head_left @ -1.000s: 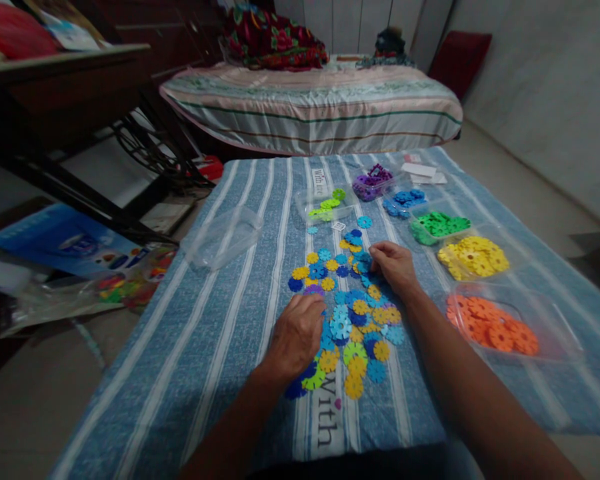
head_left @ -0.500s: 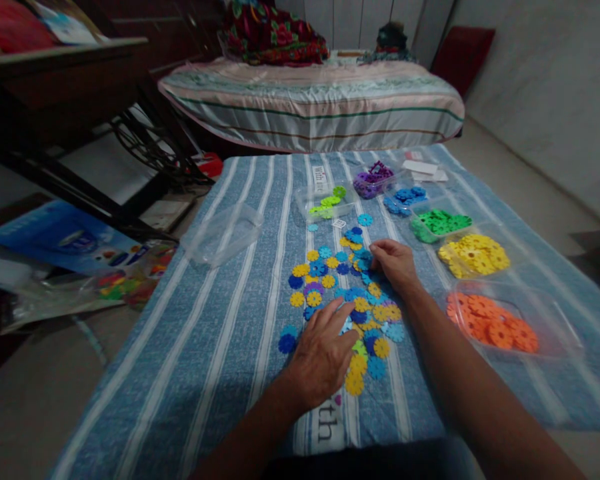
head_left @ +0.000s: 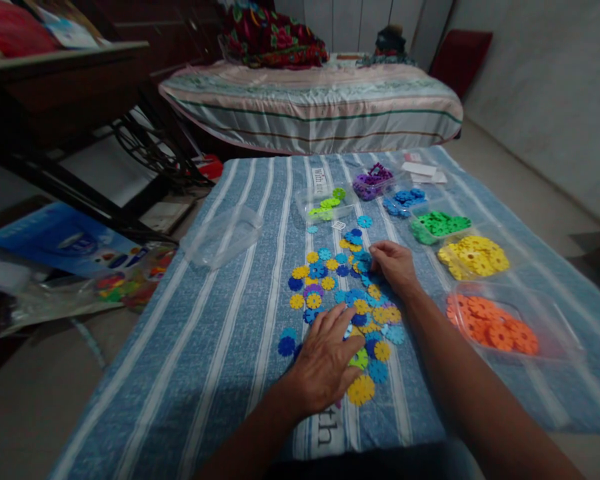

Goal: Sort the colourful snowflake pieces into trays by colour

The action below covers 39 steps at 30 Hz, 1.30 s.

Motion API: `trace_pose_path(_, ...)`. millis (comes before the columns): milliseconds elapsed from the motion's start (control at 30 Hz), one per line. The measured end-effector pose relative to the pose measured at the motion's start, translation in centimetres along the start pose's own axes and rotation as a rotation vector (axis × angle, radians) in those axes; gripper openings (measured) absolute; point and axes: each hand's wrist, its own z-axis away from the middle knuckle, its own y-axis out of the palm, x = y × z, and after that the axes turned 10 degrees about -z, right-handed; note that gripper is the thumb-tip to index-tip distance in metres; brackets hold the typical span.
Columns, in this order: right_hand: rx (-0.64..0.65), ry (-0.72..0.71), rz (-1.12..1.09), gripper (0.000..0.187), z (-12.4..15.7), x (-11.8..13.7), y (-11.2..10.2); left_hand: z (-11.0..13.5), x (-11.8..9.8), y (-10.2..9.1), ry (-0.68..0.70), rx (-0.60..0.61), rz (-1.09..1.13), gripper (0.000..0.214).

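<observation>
Loose flower-shaped plastic discs in yellow, light blue, dark blue and purple lie spread in the middle of the cloth. My left hand rests over the near left part of this pile, palm down, fingers stretched out and apart. By its thumb are a lime green disc and a yellow disc. At the pile's right edge, my right hand has its fingers curled and pinched together beside some blue discs. Whatever is between those fingertips, if anything, is hidden.
Clear tubs hold sorted discs: orange, yellow, green, blue, purple and lime. An unfilled clear tub stands left on the striped cloth. White cards lie at the back right.
My left hand has shifted slightly toward me and to the right. Near its thumb, the yellow discs have moved and more of the lime green disc shows. My right hand has barely moved.
</observation>
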Motion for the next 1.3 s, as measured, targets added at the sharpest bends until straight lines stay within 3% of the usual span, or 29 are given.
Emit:
trace_pose_path(167,0.003,0.0,-0.003,0.031,0.0,-0.1,0.1,0.0,0.0,-0.1,0.046,-0.05,0.028,0.03)
trace_pose_path(400,0.003,0.008,-0.002,0.032,0.0,-0.2,0.1,0.1,0.4,0.0,0.164,-0.228,0.145,0.008)
trace_pose_path(500,0.007,0.008,0.002,0.032,0.0,-0.2,0.1,0.1,0.4,-0.3,0.16,-0.229,0.176,0.017)
trace_pose_path(600,0.012,0.003,0.007,0.03,0.0,-0.2,0.1,-0.2,0.5,-0.7,0.025,-0.276,0.278,0.019)
trace_pose_path(767,0.015,0.008,0.008,0.029,0.1,-0.4,0.2,-2.0,2.6,-1.1,-0.557,-0.327,0.683,0.009)
trace_pose_path(867,0.011,-0.001,0.008,0.031,0.0,-0.5,0.3,-4.2,4.6,-2.2,-0.749,-0.35,0.906,0.011)
trace_pose_path(967,0.012,-0.002,0.005,0.033,-0.1,-0.7,0.3,-7.5,6.7,-5.1,-0.797,-0.473,1.067,0.014)
trace_pose_path(1033,0.013,-0.011,0.0,0.033,0.0,-0.6,0.3,-10.0,7.9,-7.7,-0.731,-0.588,1.184,0.014)
trace_pose_path(1133,0.014,-0.024,0.001,0.034,0.1,-0.6,0.2,-12.8,9.3,-10.7,-0.663,-0.664,1.26,0.013)
trace_pose_path(1200,0.013,-0.024,0.004,0.034,0.2,-0.6,0.2,-13.3,9.7,-11.1,-0.68,-0.664,1.272,0.011)
trace_pose_path(1300,0.008,-0.015,0.009,0.033,0.2,-0.6,0.1,-11.8,9.6,-9.2,-0.722,-0.538,1.195,0.009)
